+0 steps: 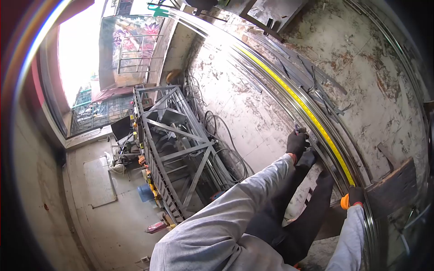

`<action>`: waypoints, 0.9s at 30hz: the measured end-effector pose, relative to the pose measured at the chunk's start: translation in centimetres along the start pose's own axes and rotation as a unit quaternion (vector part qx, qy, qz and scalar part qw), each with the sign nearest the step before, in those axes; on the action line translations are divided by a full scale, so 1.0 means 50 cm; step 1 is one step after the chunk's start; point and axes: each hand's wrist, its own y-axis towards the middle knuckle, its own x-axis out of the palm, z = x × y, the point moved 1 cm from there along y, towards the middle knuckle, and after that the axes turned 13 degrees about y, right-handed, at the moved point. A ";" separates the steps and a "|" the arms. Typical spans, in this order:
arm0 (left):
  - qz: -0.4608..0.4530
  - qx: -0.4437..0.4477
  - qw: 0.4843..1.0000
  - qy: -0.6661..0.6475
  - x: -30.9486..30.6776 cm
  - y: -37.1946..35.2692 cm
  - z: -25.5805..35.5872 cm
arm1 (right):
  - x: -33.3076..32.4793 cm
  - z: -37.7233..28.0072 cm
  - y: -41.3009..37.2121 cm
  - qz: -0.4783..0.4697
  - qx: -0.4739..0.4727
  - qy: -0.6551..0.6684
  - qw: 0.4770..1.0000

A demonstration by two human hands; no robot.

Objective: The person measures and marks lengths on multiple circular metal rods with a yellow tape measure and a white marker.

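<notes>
My right hand (356, 195), in a dark glove, is closed on an orange tape measure (345, 201) at the lower right. From it the yellow tape blade (312, 116) runs far out along a bundle of long shiny metal tubes (289, 108). My left hand (297, 142), gloved too, is over the near side of the tubes with its fingers closed. A thin pen-like thing (296, 128) sticks up from those fingers; its kind is too small to tell. The tubes bend in this wide view.
To the left stands a metal frame rack (181, 153) with metal lengths inside. Black cables (221, 122) lie beside it on the stained floor. A dark wooden board (393, 183) is under the tubes at right. More thin metal strips (312, 74) lie beyond the tubes.
</notes>
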 end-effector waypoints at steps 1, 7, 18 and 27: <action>0.010 0.020 1.000 -0.015 0.001 0.014 0.001 | 0.001 0.002 0.004 -0.011 -0.005 0.011 1.000; 0.150 0.052 0.982 0.097 0.040 0.103 0.056 | 0.008 0.022 0.025 -0.008 -0.048 -0.047 0.998; 0.261 0.018 0.933 0.248 -0.008 0.232 0.238 | -0.016 0.001 0.013 -0.009 -0.096 0.000 0.995; 0.219 -0.006 0.935 0.279 -0.064 0.302 0.216 | -0.012 0.012 0.022 -0.041 -0.081 0.040 0.995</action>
